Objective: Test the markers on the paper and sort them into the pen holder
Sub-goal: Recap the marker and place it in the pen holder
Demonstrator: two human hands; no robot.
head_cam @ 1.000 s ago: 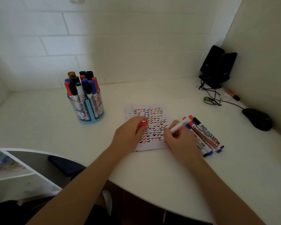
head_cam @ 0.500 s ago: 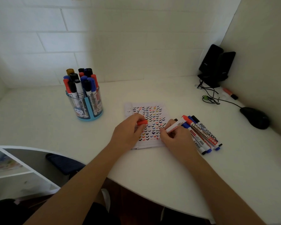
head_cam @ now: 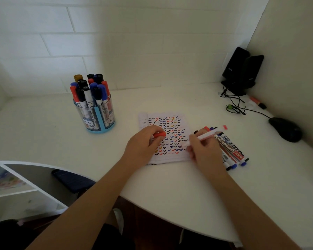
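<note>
- A white desk [head_cam: 170, 195] sits in a corner between a white tiled wall [head_cam: 116, 42] and a plain side wall, seen from above by the person seated at it.
- Near the middle lies the paper [head_cam: 170, 158], a small lined sheet covered with rows of little tick marks in black, blue, red and orange.
- The hands are apart, one on each side of the sheet.
- The left hand [head_cam: 143, 147] rests on the left part of the paper, its fingers curled around a red cap [head_cam: 159, 135].
- The right hand [head_cam: 204, 152] grips an uncapped marker [head_cam: 206, 135], a white barrel with a red end. Its tip points down at the paper's right edge. The tip is blurred, so contact cannot be confirmed.
- Just right of that hand, a row of loose markers [head_cam: 229, 150] lies on the desk, touching one another.
- The pen holder [head_cam: 96, 114], a clear and blue cup, stands well to the left, already crowded with upright markers.
- Two black speakers [head_cam: 242, 73] and a black mouse [head_cam: 285, 129] sit at the far right.
- Likely risks: the right hand could nudge the loose markers and set them rolling.
- The writing hand could also smear fresh ink.
- If the left hand lifts, the sheet may slide.
- Pushing another marker into the full holder could tip it.
</note>
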